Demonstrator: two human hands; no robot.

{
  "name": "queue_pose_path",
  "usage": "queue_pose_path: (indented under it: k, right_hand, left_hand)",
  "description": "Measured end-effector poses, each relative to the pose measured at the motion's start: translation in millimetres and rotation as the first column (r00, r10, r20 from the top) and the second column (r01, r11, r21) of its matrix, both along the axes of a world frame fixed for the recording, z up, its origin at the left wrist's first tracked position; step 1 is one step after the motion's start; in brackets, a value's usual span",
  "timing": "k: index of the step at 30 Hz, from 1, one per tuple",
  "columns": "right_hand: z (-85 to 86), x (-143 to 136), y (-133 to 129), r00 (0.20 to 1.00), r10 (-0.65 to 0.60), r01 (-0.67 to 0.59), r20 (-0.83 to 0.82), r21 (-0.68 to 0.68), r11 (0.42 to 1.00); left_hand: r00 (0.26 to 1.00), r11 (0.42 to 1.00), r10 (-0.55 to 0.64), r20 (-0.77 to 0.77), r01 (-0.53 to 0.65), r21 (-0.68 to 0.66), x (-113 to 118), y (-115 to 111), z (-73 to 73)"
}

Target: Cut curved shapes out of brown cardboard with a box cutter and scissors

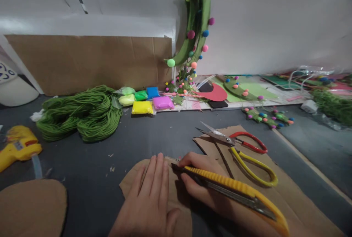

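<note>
Gripping a cutter (pixel 233 189) at a card (pixel 176 193)

Works over a dark surface (pixel 96 178) spreading beneath both hands. Has a brown board (pixel 88 65) standing well beyond the left hand (pixel 148 196). Has a cardboard sheet (pixel 277 200) lying to the right of the right hand (pixel 198 192). Shows green yarn (pixel 79 114) in a loose bundle, ahead and left of the left hand, and a rounded disc (pixel 30 207), partly out of view, farther left of that hand.

Presses the left hand flat on the card, fingers straight and nearly together, grasping nothing. Wraps the right hand around the cutter, thumb and fingers narrowed near its front. Aims the dark front end toward the left fingertips, above the card; cannot tell contact from gap. Keeps the card directly under the left hand, just left of the right.

Shows scissors (pixel 228 140) resting on the sheet, blades slightly parted, beyond and right of the right hand. Has a glue gun (pixel 24 152) well left of the left hand, and small coloured packs (pixel 141 107) beyond that hand, beside the yarn.
</note>
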State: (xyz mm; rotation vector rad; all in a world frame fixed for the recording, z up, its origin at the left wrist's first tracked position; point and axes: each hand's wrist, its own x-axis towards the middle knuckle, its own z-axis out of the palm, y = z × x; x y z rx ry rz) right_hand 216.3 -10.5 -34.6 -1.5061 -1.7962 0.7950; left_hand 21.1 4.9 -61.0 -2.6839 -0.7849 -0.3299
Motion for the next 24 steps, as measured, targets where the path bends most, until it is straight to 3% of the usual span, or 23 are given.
queue_pose_path:
  k: [6,17,24]
  right_hand:
    - [-2.9,2.9,-5.7,0.998,0.037,-0.039,0.047,0.046,0.998]
    - [-2.6,-2.4,-6.7,0.999,-0.026,0.026,0.026,0.007,1.000]
    - [-1.8,1.4,-10.0,0.999,-0.002,-0.001,0.051,0.048,0.999]
  left_hand:
    - [1.000,0.998,0.003,0.000,-0.003,0.069,7.2,-0.6,4.1]
    - [1.000,1.000,0.017,0.007,-0.017,0.023,7.6,-3.9,5.0]
    - [1.000,0.999,0.010,-0.026,-0.009,0.039,3.4,-4.7,3.4]
